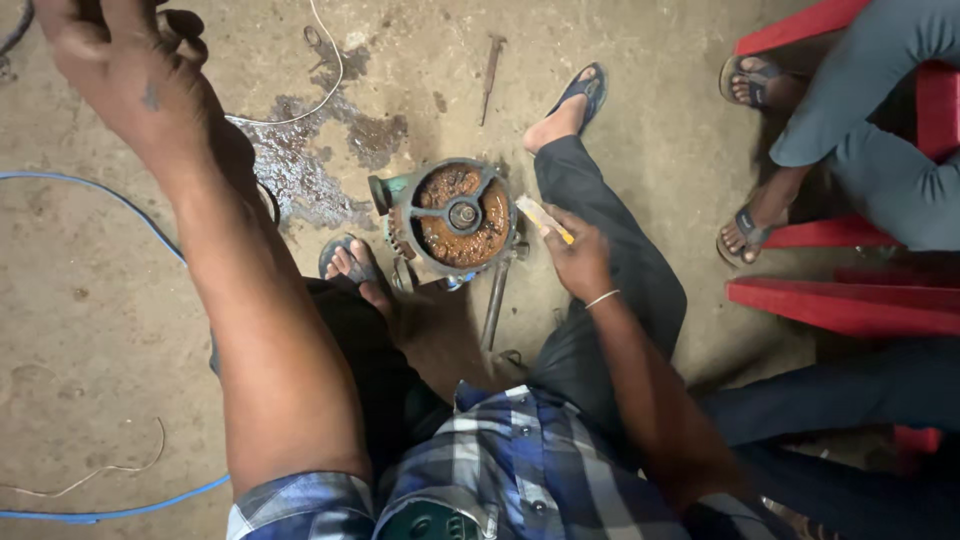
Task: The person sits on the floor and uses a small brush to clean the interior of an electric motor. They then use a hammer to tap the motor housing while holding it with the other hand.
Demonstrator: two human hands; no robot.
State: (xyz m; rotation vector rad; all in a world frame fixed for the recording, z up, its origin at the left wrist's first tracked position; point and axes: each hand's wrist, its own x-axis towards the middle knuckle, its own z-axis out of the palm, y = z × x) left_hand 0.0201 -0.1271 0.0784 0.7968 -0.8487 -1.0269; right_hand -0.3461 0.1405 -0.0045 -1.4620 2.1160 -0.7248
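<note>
A rusty round motor housing (460, 215) with a green casing sits on the concrete floor between my feet, its open face up and full of brown rust. My right hand (578, 258) rests beside its right edge, shut on a screwdriver (543, 219) with a yellow handle whose tip points toward the housing. My left hand (120, 60) is raised far to the upper left, away from the housing, fingers curled; whether it holds anything is hidden.
A metal bar (494, 305) lies just below the housing. A chisel-like tool (490, 75) lies farther away. An oily stain (310, 165), a white wire and a blue cable (100, 190) cross the floor. Another person sits on red chairs (850, 300) at right.
</note>
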